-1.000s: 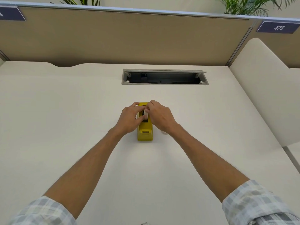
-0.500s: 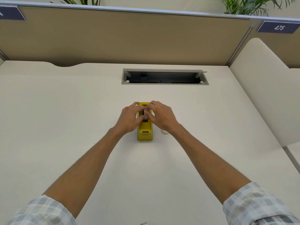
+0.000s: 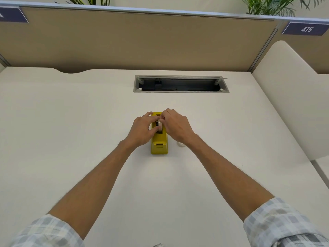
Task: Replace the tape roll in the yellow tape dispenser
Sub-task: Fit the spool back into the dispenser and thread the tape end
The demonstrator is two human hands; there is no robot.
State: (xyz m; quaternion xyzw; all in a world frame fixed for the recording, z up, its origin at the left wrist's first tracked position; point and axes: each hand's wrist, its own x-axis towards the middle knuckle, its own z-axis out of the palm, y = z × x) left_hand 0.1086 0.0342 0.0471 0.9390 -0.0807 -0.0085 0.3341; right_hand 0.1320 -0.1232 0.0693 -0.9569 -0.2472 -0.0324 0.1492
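A: Where does the work stand?

B: The yellow dispenser (image 3: pixel 159 142) sits near the middle of the desk (image 3: pixel 71 139), well in from every edge, its cutter end toward the near edge. A white tape roll (image 3: pixel 160 126) stands on edge in its open well. The left hand (image 3: pixel 142 130) has fingers curled around the dispenser's left side, thumb against the roll. The right hand (image 3: pixel 175 125) pinches the roll at its top from the right.

A: So both hands are grasping?

B: Yes, neither is released. Whether the roll's hub is seated in its slots I cannot tell; the fingers cover it.

A: What could go wrong?

B: Three things, in my judgement. Pressed unevenly, the roll could tilt and jam in the well. The dispenser could skid across the desk if the left hand slackens while the right pushes. And the loose end could stick back onto the roll, or to a finger, before it reaches the cutter.

A: That pale ring just right of the dispenser?

B: A small ring (image 3: pixel 180 144), half hidden under the right wrist; possibly the spent core, but too obscured to be sure. A forearm could knock it toward the desk's right edge.
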